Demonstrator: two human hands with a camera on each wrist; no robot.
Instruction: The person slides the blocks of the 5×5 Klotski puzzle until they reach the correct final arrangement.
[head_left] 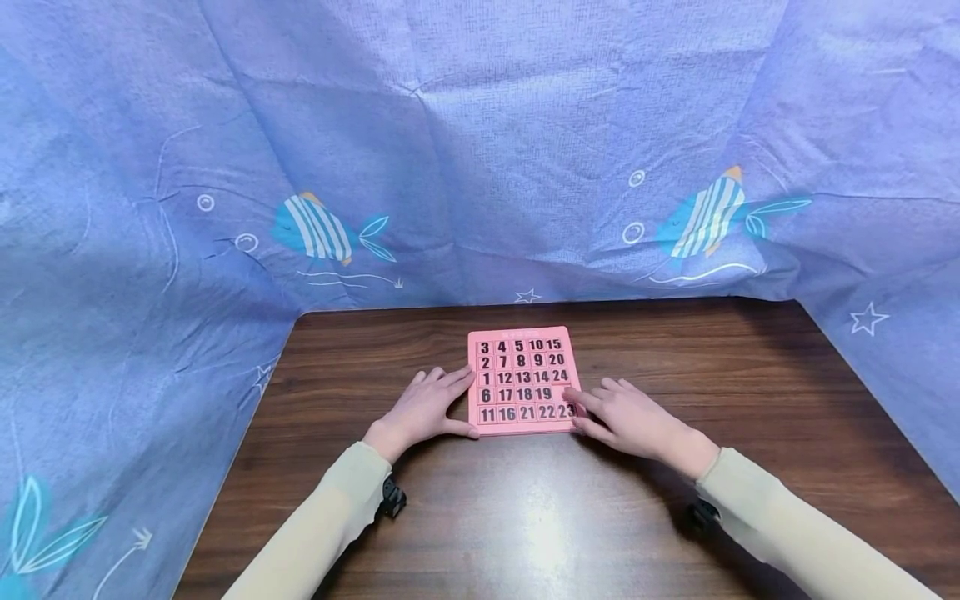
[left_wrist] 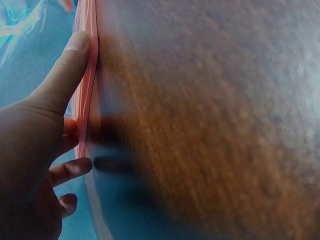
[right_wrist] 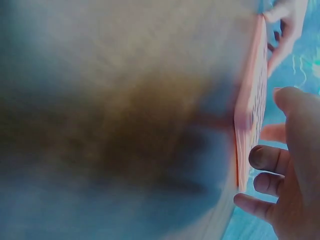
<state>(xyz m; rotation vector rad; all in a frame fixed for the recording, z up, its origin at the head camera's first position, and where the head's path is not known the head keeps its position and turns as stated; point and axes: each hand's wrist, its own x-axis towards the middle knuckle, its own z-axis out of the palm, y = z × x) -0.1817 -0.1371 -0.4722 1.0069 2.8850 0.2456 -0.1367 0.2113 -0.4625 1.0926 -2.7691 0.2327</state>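
A pink sliding number puzzle (head_left: 522, 383) lies flat on the table, its dark numerals in rows. The gap among its tiles is at the right end of the fourth row, beside 19. My left hand (head_left: 426, 408) rests along the puzzle's left side, index finger at the edge and thumb at the near left corner. In the left wrist view, the thumb (left_wrist: 67, 67) lies straight against the pink edge. My right hand (head_left: 630, 415) reaches in from the right, index fingertip over the gap and thumb near the 23 tile. Its other fingers (right_wrist: 270, 184) are loosely bent in the right wrist view.
The dark brown wooden table (head_left: 360, 350) has its far edge just beyond the puzzle. Behind it hangs a blue cloth (head_left: 510, 167) printed with striped fish. A dark wrist device (head_left: 393, 497) sits under the left sleeve, another (head_left: 705, 512) under the right.
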